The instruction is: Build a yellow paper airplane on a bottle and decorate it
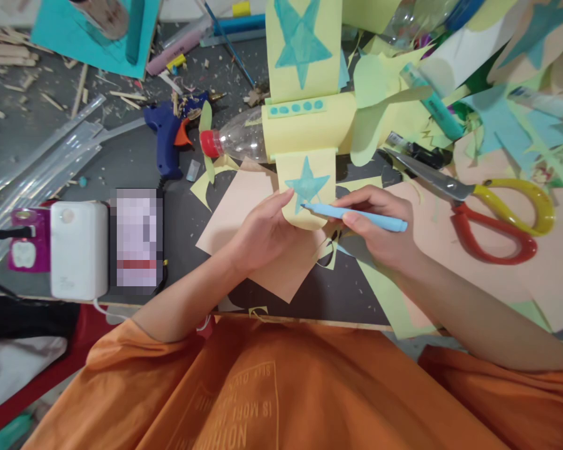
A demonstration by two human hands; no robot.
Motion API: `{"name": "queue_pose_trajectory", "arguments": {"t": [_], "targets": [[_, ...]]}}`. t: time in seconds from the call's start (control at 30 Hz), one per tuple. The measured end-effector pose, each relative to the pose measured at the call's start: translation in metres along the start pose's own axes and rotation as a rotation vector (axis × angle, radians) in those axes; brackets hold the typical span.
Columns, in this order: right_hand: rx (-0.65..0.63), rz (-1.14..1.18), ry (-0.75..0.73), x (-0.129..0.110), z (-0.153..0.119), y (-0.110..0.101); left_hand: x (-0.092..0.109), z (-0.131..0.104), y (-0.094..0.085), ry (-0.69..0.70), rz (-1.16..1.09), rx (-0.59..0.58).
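Observation:
A toy plane made from a plastic bottle [244, 136] wrapped in yellow paper lies in front of me, its red cap pointing left. Blue stars mark both paper wings, and a row of blue dots runs along the body. My left hand [269, 231] holds the near wing [326, 164] by its rounded end, thumb on top and fingers underneath. Between the fingers of my right hand [380, 219] is a light blue marker [373, 219]. Its tip touches or hovers just over the lower part of the near star; I cannot tell which.
Scissors [464, 194] with yellow and red handles lie at right on paper sheets. A blue glue gun [166, 131], clear glue sticks [70, 156], a white power bank [79, 250] and a phone-like device [136, 240] are at left. Wood scraps litter the back left.

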State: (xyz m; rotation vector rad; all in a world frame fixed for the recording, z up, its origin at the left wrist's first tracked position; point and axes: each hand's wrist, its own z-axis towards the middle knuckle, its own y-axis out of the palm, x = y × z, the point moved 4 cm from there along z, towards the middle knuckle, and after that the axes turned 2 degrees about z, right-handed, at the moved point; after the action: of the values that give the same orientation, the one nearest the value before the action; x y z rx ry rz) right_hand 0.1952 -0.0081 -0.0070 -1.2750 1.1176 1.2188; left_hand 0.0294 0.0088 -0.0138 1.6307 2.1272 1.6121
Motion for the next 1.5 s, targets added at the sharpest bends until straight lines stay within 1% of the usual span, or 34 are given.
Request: {"name": "queue_pose_trajectory", "arguments": {"t": [0.2,0.33,0.43,0.53,0.8,0.93,1.1,1.23,1.37,1.5], "targets": [[-0.049,0.022,-0.023,-0.0009,-0.0006,0.0013,-0.0012,0.0006,-0.0019,0.004,0.006,-0.003],[0.001,0.076,-0.003,0.0023,-0.0014,-0.0003,-0.0012,0.0006,-0.0009,-0.007,-0.006,0.012],[0.033,0.094,-0.002,0.0036,-0.0017,-0.0012,-0.0006,0.0011,0.0011,-0.006,-0.011,0.000],[0.035,0.090,0.013,0.0041,-0.0018,-0.0009,-0.0014,0.0009,0.0008,-0.022,-0.009,-0.003],[0.046,0.117,0.033,0.0042,-0.0023,-0.0016,-0.0026,-0.0003,-0.0022,-0.041,-0.044,0.054],[0.053,0.089,0.026,0.0039,-0.0022,-0.0017,-0.0029,0.0000,-0.0022,-0.043,-0.039,0.063],[0.055,0.044,0.032,0.0033,-0.0015,-0.0016,-0.0019,-0.0004,-0.0004,-0.029,-0.028,0.037],[0.029,0.007,0.000,0.0015,-0.0016,-0.0011,-0.0010,-0.0009,0.0011,-0.029,-0.048,0.041],[-0.015,0.006,-0.032,0.0000,-0.0023,0.0001,-0.0008,-0.0009,0.0010,-0.011,-0.029,0.021],[0.025,-0.020,-0.016,-0.0001,-0.0027,-0.0015,-0.0011,-0.0007,-0.0011,-0.007,-0.017,0.018]]}}
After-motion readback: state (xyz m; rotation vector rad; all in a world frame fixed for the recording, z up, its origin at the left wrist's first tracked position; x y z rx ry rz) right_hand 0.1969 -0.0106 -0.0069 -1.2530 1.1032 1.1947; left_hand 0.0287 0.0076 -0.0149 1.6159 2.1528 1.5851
